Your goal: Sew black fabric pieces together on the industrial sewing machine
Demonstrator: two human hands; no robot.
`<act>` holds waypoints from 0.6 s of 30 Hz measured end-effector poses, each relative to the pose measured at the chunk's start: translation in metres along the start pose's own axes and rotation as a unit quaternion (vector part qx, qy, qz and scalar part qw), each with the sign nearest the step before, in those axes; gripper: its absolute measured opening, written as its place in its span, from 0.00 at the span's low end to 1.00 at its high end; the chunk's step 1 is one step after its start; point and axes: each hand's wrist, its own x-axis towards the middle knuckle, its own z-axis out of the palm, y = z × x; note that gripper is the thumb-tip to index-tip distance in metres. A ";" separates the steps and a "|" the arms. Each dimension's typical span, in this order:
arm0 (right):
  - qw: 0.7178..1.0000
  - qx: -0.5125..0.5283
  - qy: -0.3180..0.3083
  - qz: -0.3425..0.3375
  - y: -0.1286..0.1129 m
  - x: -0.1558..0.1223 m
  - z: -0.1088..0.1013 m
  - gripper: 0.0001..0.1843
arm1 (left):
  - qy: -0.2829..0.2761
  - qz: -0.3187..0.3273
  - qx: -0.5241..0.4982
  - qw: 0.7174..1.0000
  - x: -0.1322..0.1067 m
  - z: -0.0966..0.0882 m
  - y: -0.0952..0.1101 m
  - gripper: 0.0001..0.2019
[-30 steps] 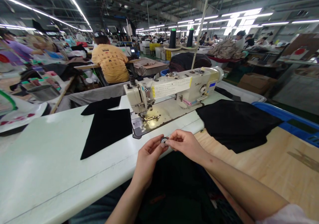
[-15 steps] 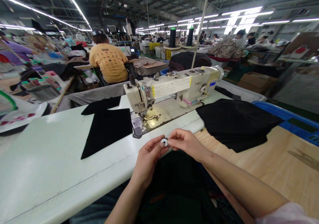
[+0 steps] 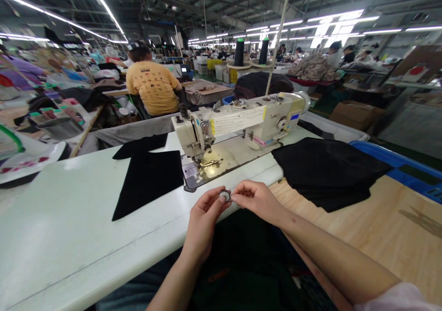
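Paper strip (image 3: 238, 122): fixed along the arm of the sewing machine (image 3: 271, 123); yellow at both ends; lines of writing too small to read.
Display (image 3: 294, 117): blue; characters not legible.
Round disc (image 3: 225, 195): held above the front edge of the table (image 3: 69, 200).
Left hand (image 3: 204, 210): thumb and fingers clamped on the disc.
Right hand (image 3: 258, 200): thumb and forefinger pinched together, just beside the disc; contents cannot be told.
Forearms: converging forward.
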 end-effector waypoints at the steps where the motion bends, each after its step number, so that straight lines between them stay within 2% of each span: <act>1: 1.000 -0.007 -0.004 -0.001 0.000 0.000 -0.001 0.09 | 0.001 -0.010 -0.025 1.000 0.001 -0.001 0.000 0.18; 5: 1.000 -0.020 -0.003 0.009 0.003 0.003 -0.004 0.07 | -0.011 -0.048 -0.078 0.996 0.004 -0.003 0.002 0.19; 8: 1.000 -0.012 0.017 0.016 0.003 0.005 -0.007 0.07 | -0.035 -0.065 -0.060 0.995 0.001 -0.004 0.001 0.21; 10: 1.000 0.005 0.007 0.004 0.001 0.005 -0.008 0.08 | -0.064 -0.067 -0.026 0.995 -0.002 -0.003 0.001 0.21; 15: 0.998 -0.019 -0.050 -0.027 0.002 0.005 -0.010 0.10 | -0.113 -0.038 0.045 0.992 -0.007 0.002 0.002 0.17; 18: 0.997 -0.064 -0.030 -0.013 0.008 0.008 -0.012 0.08 | -0.078 0.001 0.053 0.996 -0.007 0.003 0.004 0.16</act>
